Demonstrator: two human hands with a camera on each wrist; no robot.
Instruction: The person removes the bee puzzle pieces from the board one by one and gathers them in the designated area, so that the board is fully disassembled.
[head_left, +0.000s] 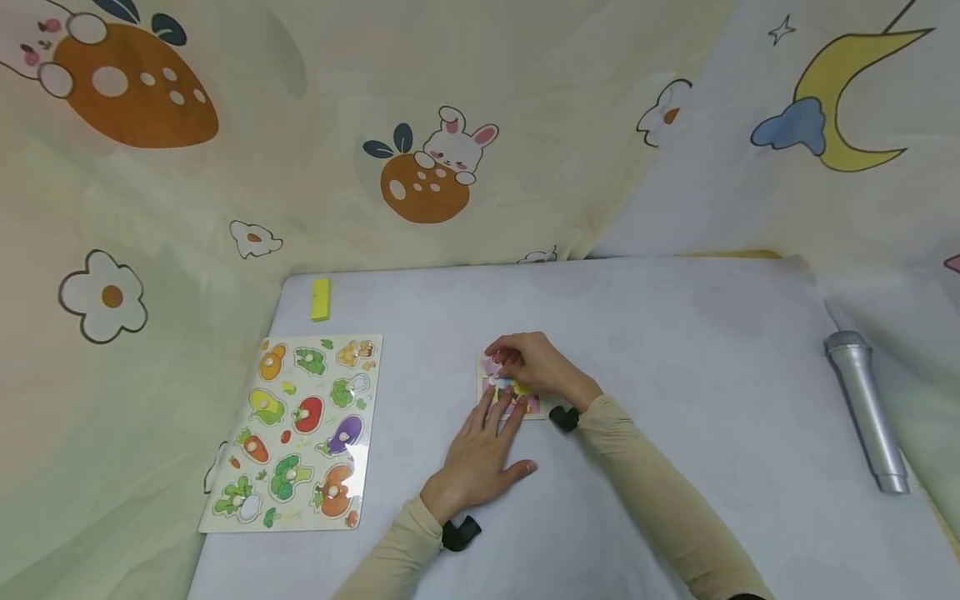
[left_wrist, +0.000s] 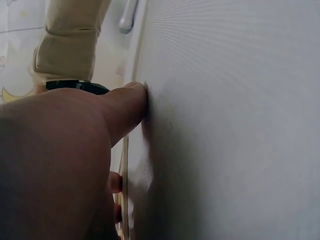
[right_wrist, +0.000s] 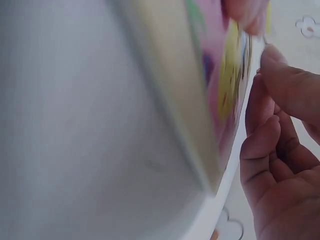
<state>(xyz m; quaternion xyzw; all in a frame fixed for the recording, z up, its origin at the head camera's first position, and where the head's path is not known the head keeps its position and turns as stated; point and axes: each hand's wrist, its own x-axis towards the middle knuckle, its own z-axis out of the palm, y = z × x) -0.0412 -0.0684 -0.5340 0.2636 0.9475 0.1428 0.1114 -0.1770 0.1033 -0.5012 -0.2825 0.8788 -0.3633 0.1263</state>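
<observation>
A small wooden picture puzzle board [head_left: 534, 410], printed in pink, yellow and other colours, lies at the middle of the table. My left hand [head_left: 483, 458] is spread flat with its fingertips resting on the board's near-left part and the thumb held out to the side on the tabletop. Over the board's far side is my right hand [head_left: 536, 362], its fingers bent and the thumb drawn in close to the index finger. In the right wrist view the thumb [right_wrist: 287, 75] comes up against the curled fingers beside the board; I cannot tell whether a piece sits between them.
On the left lies a white vegetable peg board [head_left: 300, 433] with knobbed pieces. Behind it is a yellow block [head_left: 321, 300]. A silver tube with a wider head [head_left: 866, 412] lies near the right edge. Patterned cloth [head_left: 300, 183] hangs behind the white table [head_left: 675, 333].
</observation>
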